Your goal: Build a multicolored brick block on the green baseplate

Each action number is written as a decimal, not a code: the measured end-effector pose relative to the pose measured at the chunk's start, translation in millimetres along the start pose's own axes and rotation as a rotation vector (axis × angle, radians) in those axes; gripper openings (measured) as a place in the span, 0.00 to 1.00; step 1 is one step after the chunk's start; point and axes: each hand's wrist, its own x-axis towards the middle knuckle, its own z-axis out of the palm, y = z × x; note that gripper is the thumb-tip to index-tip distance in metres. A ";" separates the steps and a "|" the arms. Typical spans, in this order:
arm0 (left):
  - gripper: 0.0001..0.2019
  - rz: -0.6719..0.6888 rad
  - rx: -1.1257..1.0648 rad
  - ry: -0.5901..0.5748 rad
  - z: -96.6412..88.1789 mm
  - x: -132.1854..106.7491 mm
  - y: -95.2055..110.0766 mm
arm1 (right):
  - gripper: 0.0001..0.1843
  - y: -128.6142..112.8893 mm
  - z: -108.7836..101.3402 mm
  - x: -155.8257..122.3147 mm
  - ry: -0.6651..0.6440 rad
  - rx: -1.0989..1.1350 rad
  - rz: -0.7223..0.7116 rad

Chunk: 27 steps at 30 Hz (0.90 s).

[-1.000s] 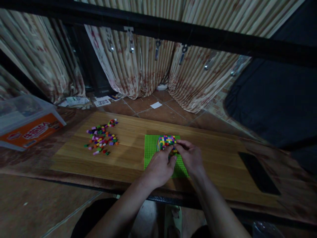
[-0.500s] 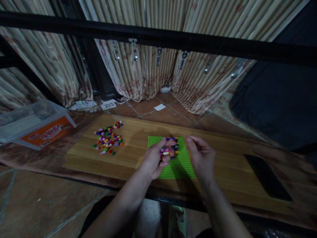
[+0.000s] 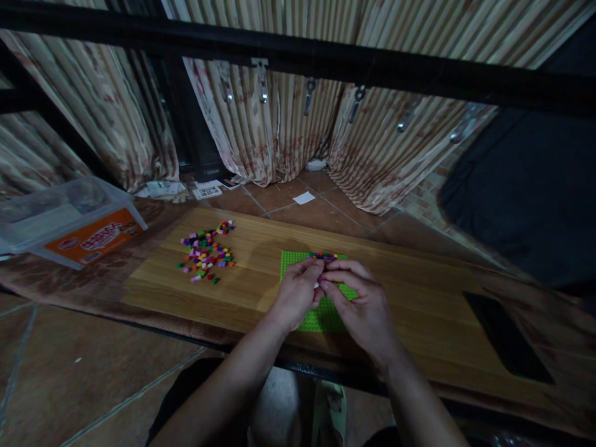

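My left hand [image 3: 298, 292] is curled over the green studded baseplate [image 3: 321, 320], its fingers closed round a few small building bricks [image 3: 318, 283], of which white and pink bits show. Against them, my right hand [image 3: 363, 298] brings thumb and fingertips together at the same bricks; the fingers hide most of what they pinch. Beyond my fingertips, a row of coloured bricks [image 3: 325, 256] is fixed along the plate's far part. The rest of that row is hidden behind my hands.
Loose coloured bricks [image 3: 205, 251] lie scattered on the wooden board [image 3: 254, 292] to the left. A clear plastic box [image 3: 100, 233] with an orange label stands at far left. A dark flat slab [image 3: 507, 338] rests on the right. Curtains hang behind a dark bar.
My right hand has moved left from the plate's right edge to meet my left hand. The bricks that showed in my left hand are now mostly covered. The view has shifted slightly.
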 end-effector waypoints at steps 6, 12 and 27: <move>0.14 -0.056 0.005 -0.106 -7.0 -2.3 9.2 | 0.06 7.0 4.3 0.6 0.209 0.197 0.128; 0.13 -0.111 -0.031 -0.183 -11.2 -3.0 11.4 | 0.07 12.6 3.5 0.8 0.174 0.204 0.106; 0.12 0.053 0.296 -0.002 -11.6 3.2 -1.5 | 0.05 38.1 -14.5 1.0 0.111 -0.016 0.040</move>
